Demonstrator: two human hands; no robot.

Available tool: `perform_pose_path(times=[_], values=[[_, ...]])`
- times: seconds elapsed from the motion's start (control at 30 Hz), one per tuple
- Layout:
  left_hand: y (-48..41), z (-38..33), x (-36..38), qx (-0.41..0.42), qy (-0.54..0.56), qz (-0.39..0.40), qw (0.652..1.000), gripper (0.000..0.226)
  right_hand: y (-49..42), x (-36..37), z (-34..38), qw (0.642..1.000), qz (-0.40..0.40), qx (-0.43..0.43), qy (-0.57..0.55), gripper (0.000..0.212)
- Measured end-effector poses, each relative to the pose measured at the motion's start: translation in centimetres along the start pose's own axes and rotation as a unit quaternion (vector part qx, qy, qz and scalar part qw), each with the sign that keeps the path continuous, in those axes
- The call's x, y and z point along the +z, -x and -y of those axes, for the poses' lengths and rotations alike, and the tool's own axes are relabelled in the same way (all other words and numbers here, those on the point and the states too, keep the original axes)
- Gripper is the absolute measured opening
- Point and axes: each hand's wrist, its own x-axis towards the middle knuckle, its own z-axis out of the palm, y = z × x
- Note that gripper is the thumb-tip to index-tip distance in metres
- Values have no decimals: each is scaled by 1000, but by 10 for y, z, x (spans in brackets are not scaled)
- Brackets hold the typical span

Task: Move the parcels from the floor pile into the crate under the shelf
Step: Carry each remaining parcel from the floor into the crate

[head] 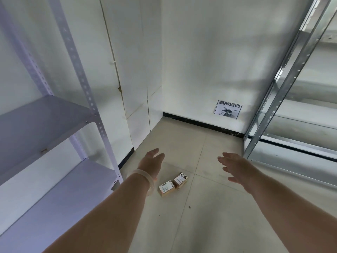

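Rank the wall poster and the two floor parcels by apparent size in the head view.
Largest: wall poster, though it is farther from the camera.
Then: left parcel and right parcel, which look about alike, so they are left unranked.

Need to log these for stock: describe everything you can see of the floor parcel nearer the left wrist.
The parcel is a small brown cardboard box with a white printed label covering most of its top; the print is too small to read. It lies flat and closed on the pale tiled floor, one corner meeting or nearly meeting a second parcel. Nothing else touches it.
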Motion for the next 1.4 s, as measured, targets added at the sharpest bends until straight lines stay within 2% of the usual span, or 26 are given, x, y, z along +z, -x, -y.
perform_pose_path(times=[0.17,0.4,0.6,0.73,0.93,1.2,1.4], values=[[-94,-18,-1,-34,-17,16,999,43,-69,15,21,999,-8,34,-6,51],[-194,-9,35,-82,-34,36,995,45,-169,3,15,995,-24,86,47,58],[-297,4,65,-127,-42,-41,990,42,-305,26,20,990,44,97,93,53],[-365,37,86,-162,-31,-65,984,43,-394,51,6,981,99,97,139,48],[-467,148,99,-221,-81,-92,968,53,-512,128,-66,951,160,109,240,51],[-574,363,124,-249,-156,-46,955,58,-633,265,-255,909,209,143,332,56],[-611,501,155,-300,-144,-21,943,65,-680,348,-368,862,285,49,417,55]])
